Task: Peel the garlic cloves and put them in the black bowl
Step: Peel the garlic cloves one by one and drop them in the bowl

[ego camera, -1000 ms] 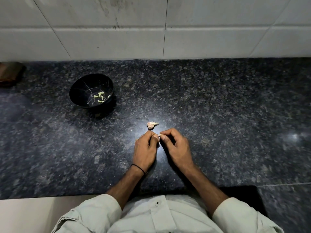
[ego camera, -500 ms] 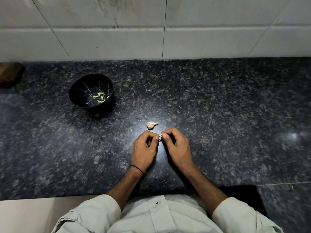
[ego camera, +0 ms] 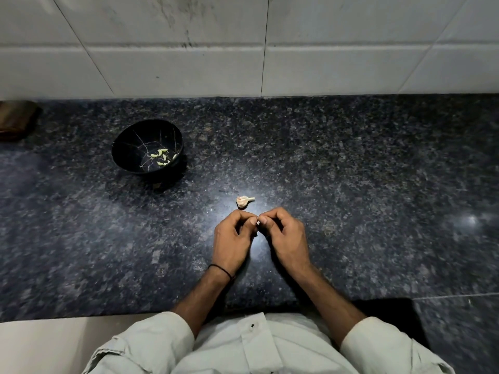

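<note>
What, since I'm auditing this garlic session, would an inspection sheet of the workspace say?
Surface: dark speckled counter, with glare near the hands.
Job's things: bowl holds several peeled cloves; garlic piece lies on the counter just beyond the hands; a clove is between the fingertips, mostly hidden.
Clutter: brown thing at the far left edge, too dim to identify.
Grippers: left hand and right hand both pinch the clove.
Cables: nothing seen.
Surroundings: white tiled wall behind the counter.

Left hand, right hand side by side at frame centre, fingers curled, tips meeting, both pinching tiny pale garlic clove. Bare forearms converge from lower frame.
</note>
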Motion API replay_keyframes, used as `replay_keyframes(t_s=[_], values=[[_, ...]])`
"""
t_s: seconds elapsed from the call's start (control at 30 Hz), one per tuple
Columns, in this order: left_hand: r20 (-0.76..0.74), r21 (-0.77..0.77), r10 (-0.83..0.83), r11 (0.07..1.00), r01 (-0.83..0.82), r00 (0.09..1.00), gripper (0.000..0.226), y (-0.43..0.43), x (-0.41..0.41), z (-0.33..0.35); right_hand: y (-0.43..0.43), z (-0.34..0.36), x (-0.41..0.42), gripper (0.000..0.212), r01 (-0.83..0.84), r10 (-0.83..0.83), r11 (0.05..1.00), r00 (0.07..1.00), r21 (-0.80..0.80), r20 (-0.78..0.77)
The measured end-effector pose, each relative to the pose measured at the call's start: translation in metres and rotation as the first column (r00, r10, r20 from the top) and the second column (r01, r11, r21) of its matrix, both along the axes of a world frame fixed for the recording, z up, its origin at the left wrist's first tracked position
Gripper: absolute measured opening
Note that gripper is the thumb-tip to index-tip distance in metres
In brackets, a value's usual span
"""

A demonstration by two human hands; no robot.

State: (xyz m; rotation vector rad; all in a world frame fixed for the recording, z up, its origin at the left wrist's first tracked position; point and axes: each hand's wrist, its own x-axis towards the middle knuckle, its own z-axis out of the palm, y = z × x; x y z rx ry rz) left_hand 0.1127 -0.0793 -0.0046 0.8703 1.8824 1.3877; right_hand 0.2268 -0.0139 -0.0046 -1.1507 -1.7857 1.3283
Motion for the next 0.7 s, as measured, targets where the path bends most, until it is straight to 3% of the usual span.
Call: replay_keyframes(t_s=[0.13, 0.27, 0.43, 0.7], values=[[-0.078, -0.032, 0.017, 0.999, -0.019, 0.997, 0.014, -0.0005, -0.0012, -0.006, -0.0026, 0.0007, 0.0007, 0.018, -0.02, 0.0, 0.983, 0.994, 0.183, 0.111], [-0.088, -0.049, 0.028, 0.998, -0.033, 0.996, 0.015, -0.0003, -0.0005, -0.0063, -0.0024, -0.0019, 0.0007, 0.02, -0.044, 0.007, 0.97, 0.988, 0.24, 0.154], [0.034, -0.022, 0.051, 0.998, -0.05, 0.998, 0.01, 0.0006, 0.002, -0.0002, -0.0009, -0.002, 0.0008, 0.013, -0.016, -0.013, 0.981, 0.989, 0.194, 0.147], [0.063, -0.004, 0.066, 0.998, -0.066, 0.996, 0.008, 0.0011, 0.0023, -0.0001, 0.0013, 0.0033, 0.0012, 0.004, -0.031, 0.025, 0.997, 0.996, 0.07, 0.082]])
